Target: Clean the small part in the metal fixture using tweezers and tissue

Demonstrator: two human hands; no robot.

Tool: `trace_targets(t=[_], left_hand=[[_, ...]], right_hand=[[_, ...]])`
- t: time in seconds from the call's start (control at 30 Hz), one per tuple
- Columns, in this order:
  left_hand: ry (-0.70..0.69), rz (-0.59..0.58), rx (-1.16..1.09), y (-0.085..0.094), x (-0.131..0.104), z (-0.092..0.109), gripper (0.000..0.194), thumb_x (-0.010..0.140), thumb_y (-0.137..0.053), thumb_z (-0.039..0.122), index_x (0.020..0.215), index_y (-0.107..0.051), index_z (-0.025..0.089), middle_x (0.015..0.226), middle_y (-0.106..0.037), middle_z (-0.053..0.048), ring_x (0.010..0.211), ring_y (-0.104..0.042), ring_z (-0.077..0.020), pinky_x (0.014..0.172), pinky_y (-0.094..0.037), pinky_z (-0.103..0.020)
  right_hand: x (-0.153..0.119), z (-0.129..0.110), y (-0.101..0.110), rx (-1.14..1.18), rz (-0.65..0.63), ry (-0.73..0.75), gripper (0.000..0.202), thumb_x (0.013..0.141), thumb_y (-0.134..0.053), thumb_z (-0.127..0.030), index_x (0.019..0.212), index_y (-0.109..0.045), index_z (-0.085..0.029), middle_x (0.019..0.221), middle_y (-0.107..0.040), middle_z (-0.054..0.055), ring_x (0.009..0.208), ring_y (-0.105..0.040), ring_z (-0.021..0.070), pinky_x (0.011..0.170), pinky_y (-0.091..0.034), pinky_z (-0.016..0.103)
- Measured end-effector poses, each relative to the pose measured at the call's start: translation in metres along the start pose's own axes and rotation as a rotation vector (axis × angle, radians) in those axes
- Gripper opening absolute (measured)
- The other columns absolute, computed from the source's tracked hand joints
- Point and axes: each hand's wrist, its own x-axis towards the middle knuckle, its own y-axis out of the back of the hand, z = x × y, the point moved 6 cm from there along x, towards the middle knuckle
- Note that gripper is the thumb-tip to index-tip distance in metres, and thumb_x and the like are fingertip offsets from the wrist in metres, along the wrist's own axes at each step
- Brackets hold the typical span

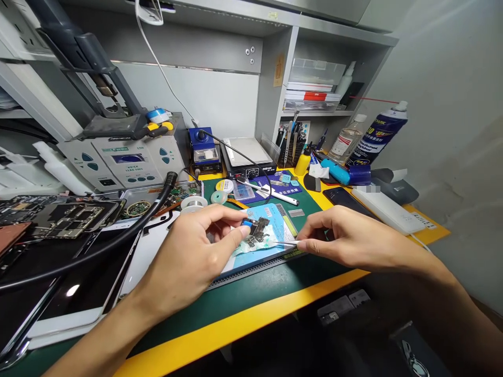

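Observation:
My left hand (196, 248) pinches a small dark circuit board (257, 229) with a blue part on it, holding it just above a light blue mat (275, 217) on the green bench mat (243, 298). My right hand (346, 238) grips thin metal tweezers (285, 243) whose tip reaches left to the board's lower edge. Both hands sit close together over the middle of the bench.
A grey rework station (126, 159) and a black hose (129, 228) stand left, above stacked phones and boards (58, 217). A blue soldering station (204, 149), a hot plate (247, 154), tool holder (291, 144), spray can (379, 133), bottle (348, 139) and white power bank (387, 209) line the back and right.

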Motion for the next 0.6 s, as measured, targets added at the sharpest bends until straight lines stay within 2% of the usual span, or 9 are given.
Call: trace_targets(t=[0.13,0.27,0.53,0.6], left_hand=[[-0.004,-0.004,0.02,-0.002,-0.001,0.0,0.024,0.084,-0.071,0.041,0.097,-0.079,0.024,0.086,-0.075,0.0,0.075,-0.066,-0.0167,0.066,-0.052,-0.026],[-0.026,0.017,0.084,-0.001,-0.001,-0.002,0.023,0.084,-0.07,0.04,0.098,-0.078,0.024,0.081,-0.072,0.001,0.068,-0.06,-0.0148,0.063,-0.049,-0.027],[-0.004,0.019,0.136,0.001,0.001,-0.007,0.024,0.084,-0.068,0.043,0.096,-0.078,0.025,0.079,-0.07,0.0,0.066,-0.058,-0.0159,0.063,-0.046,-0.029],[0.003,0.021,0.143,0.002,0.002,-0.007,0.025,0.084,-0.068,0.043,0.096,-0.078,0.024,0.079,-0.07,0.0,0.066,-0.057,-0.016,0.063,-0.045,-0.029]], right_hand=[[0.0,0.002,0.003,-0.059,0.023,-0.006,0.028,0.09,-0.062,-0.043,0.084,-0.077,-0.02,0.07,-0.066,-0.002,0.06,-0.053,0.0131,0.051,-0.036,0.026],[-0.004,0.004,0.003,-0.127,0.056,0.013,0.028,0.093,-0.06,-0.045,0.091,-0.077,-0.023,0.075,-0.07,-0.002,0.064,-0.058,0.0141,0.054,-0.038,0.026],[-0.017,0.006,0.011,-0.264,0.167,0.074,0.023,0.095,-0.059,-0.042,0.092,-0.075,-0.025,0.075,-0.071,-0.001,0.062,-0.059,0.0142,0.051,-0.037,0.027],[-0.02,0.003,0.013,-0.25,0.23,0.135,0.02,0.095,-0.061,-0.038,0.091,-0.075,-0.025,0.076,-0.07,-0.001,0.062,-0.059,0.0133,0.052,-0.038,0.026]])
